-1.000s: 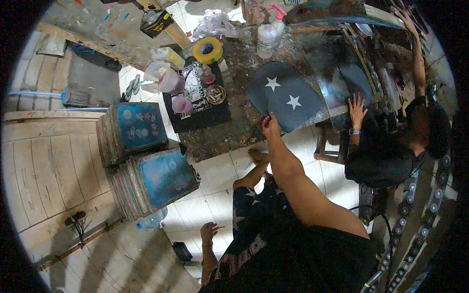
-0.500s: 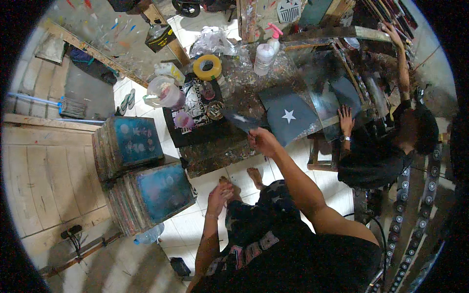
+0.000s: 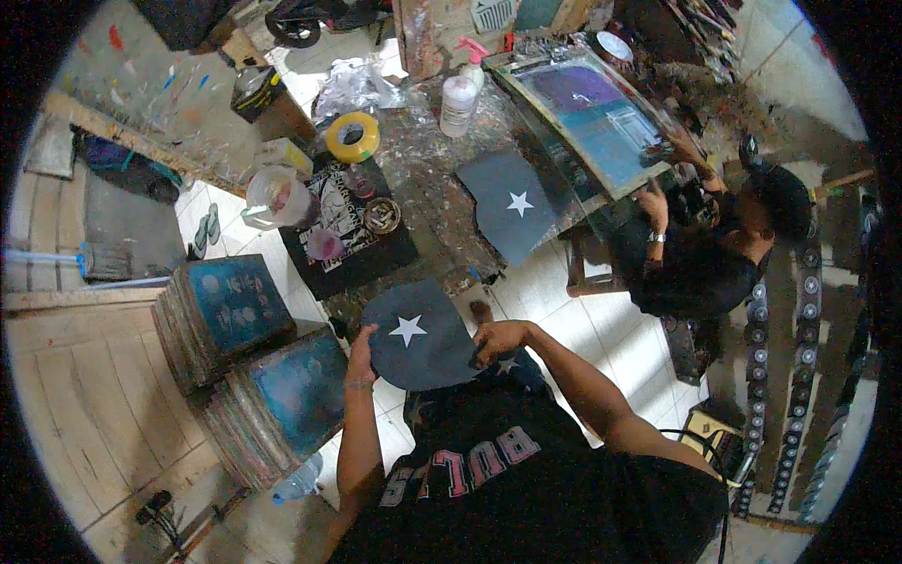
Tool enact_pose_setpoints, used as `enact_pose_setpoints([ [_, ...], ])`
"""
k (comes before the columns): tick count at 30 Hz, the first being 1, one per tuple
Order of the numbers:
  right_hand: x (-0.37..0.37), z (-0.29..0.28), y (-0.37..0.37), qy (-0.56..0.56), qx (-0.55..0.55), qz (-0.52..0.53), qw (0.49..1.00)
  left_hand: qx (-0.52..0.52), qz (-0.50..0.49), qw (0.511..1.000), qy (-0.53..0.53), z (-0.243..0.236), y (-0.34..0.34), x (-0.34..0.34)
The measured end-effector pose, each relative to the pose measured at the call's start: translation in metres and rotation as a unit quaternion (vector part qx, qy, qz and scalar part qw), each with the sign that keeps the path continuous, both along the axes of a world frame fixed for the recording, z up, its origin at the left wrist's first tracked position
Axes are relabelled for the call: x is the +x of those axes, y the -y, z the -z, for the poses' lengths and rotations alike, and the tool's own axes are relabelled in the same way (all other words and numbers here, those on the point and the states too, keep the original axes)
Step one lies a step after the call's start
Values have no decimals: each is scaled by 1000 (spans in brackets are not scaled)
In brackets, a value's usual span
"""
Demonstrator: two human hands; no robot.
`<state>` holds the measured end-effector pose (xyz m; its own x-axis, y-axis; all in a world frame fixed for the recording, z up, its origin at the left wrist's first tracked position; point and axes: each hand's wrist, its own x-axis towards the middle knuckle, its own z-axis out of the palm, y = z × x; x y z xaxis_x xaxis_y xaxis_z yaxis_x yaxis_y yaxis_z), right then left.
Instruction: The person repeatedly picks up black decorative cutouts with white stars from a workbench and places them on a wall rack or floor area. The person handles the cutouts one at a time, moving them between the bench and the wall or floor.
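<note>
A dark grey cut panel with a white star spans the space between my hands, held roughly flat at the near edge of the worktable. My left hand grips its left edge, while my right hand pinches the right edge with bent fingers. Beyond it, a second dark grey panel, also bearing a white star, lies on the tabletop. Whether the panels are cloth or another sheet material I cannot tell.
At right a co-worker has both hands on a framed printing screen. A tape roll, pink-topped spray bottle and plastic tub stand on the table. Stacked framed screens rise at left.
My right hand has brought a starred panel from over the table towards my body, and my left hand has taken its other edge. The co-worker's framed screen has come down over the table.
</note>
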<state>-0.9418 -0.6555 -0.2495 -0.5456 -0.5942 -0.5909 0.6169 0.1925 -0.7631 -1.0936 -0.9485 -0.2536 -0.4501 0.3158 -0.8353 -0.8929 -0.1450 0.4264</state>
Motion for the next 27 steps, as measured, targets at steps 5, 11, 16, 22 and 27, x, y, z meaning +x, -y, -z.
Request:
enact_pose_setpoints([
  [5, -14, -15, -43, 71, 9, -1, 997, 7, -13, 999, -43, -13, -12, 8],
  [11, 7, 189, -164, -21, 310, 621, 720, -46, -93, 990, -91, -69, -51, 28],
  [16, -19, 185, -208, -7, 322, 628, 708, -82, -148, 977, -127, -87, -72, 58],
  [22, -20, 220, -229, 43, 381, 597, 705, -70, -209, 967, -127, -79, -96, 91],
  [27, -25, 221, -239, 137, 199, 591, 770, -44, -252, 960, -113, -73, -112, 106],
])
